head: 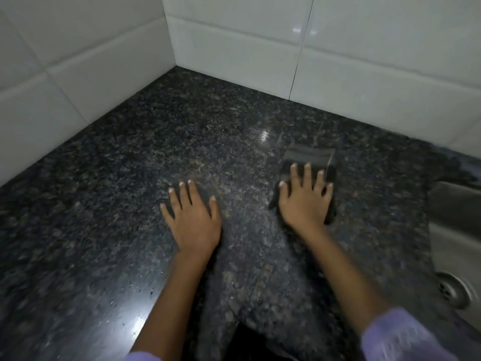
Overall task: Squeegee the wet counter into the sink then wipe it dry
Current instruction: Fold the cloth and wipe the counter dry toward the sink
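A dark speckled granite counter (182, 131) fills the view, glossy with light reflections. My right hand (304, 199) presses flat, fingers spread, on a folded dark grey cloth (308, 155) that lies on the counter right of centre. The cloth sticks out beyond my fingertips and at the hand's right side. My left hand (192, 220) rests palm down on the bare counter, fingers apart, holding nothing. At the right edge is the steel sink (453, 230) with its drain (454, 290). No squeegee is in view.
White tiled walls (260, 43) meet in a corner at the back of the counter, left and behind. The counter's front edge runs near the bottom, with a dark gap (250, 342) below it. Lilac sleeves cover both forearms.
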